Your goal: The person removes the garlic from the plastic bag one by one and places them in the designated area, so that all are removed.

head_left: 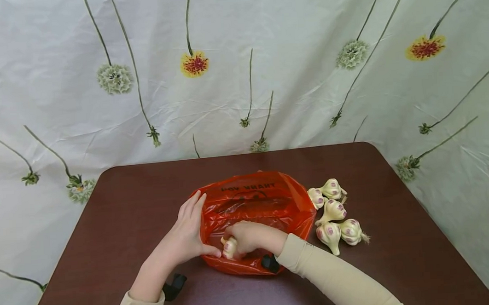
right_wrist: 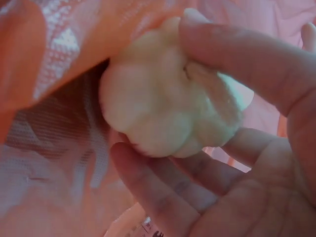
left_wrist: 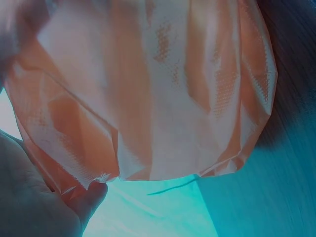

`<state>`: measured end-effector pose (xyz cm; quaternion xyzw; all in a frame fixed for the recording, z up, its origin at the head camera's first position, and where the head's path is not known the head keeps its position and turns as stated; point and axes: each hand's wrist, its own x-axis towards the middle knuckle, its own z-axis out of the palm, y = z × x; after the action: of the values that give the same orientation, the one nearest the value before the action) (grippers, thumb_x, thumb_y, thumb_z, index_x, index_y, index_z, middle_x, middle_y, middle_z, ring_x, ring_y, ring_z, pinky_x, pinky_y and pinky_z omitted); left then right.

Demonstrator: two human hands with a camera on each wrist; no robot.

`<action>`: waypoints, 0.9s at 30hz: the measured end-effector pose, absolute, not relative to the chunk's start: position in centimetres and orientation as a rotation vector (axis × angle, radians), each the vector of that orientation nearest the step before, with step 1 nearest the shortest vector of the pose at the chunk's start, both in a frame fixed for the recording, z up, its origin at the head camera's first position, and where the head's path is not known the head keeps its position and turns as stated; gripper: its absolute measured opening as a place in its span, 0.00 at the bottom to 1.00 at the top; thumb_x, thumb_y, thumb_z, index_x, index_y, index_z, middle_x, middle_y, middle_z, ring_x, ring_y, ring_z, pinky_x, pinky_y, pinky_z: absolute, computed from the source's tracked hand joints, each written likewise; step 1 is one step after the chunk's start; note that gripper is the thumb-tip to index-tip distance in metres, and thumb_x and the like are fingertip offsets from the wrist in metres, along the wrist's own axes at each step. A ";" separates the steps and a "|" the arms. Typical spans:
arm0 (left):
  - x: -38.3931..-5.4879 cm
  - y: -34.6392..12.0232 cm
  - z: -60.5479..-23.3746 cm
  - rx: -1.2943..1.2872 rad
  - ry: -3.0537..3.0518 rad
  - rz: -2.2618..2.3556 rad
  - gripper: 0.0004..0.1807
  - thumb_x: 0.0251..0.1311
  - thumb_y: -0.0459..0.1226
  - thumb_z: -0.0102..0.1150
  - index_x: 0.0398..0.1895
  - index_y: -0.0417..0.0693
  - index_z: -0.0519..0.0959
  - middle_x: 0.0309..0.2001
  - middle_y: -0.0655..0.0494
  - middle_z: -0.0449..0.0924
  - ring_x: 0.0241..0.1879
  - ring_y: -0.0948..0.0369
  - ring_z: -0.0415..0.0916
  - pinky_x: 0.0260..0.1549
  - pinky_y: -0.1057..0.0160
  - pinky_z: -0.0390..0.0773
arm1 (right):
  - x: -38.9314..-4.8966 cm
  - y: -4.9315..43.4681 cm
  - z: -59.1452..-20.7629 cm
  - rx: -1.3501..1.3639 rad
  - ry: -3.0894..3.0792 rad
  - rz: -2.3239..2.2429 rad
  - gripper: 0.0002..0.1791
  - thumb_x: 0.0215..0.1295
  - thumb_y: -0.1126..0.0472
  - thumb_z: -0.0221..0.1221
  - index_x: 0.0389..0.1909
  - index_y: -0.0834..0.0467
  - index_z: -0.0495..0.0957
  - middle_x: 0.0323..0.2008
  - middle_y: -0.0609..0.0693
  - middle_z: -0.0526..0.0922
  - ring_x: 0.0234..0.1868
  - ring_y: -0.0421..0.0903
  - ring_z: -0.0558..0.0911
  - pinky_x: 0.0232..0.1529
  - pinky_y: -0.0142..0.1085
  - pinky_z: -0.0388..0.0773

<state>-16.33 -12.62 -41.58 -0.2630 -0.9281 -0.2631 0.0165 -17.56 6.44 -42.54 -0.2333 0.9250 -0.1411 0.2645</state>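
A red plastic bag (head_left: 251, 207) with dark lettering lies on the table, its mouth spread toward me. My left hand (head_left: 190, 233) spreads along the bag's left rim, fingers straight and thumb lying at the near edge. In the left wrist view, the bag's creased film (left_wrist: 133, 98) fills most of the picture, with part of the left hand at the lower left. Inside the bag's mouth, my right hand (head_left: 246, 237) grips a garlic bulb (right_wrist: 153, 94). The right wrist view shows the thumb across its top and the fingers curled beneath, with bag film around it.
Several more garlic bulbs (head_left: 333, 210) with purple marks cluster close to the bag's right side. The dark brown table (head_left: 147, 190) has rounded far corners. Behind it hangs a white flowered cloth (head_left: 224, 89). Black straps sit by both wrists.
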 end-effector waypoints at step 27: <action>-16.8 -12.9 -40.9 -0.806 -2.892 -0.825 0.71 0.27 0.49 0.85 0.73 0.29 0.51 0.74 0.32 0.49 0.70 0.35 0.48 0.64 0.32 0.62 | -16.5 14.5 -32.6 -0.705 2.618 -0.927 0.30 0.56 0.51 0.71 0.60 0.52 0.76 0.54 0.48 0.80 0.43 0.41 0.78 0.44 0.32 0.76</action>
<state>-16.80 -12.88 -40.90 -0.2588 -0.9288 -0.2649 0.0144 -16.46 14.52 -32.62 -0.2437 0.9050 -0.3203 0.1380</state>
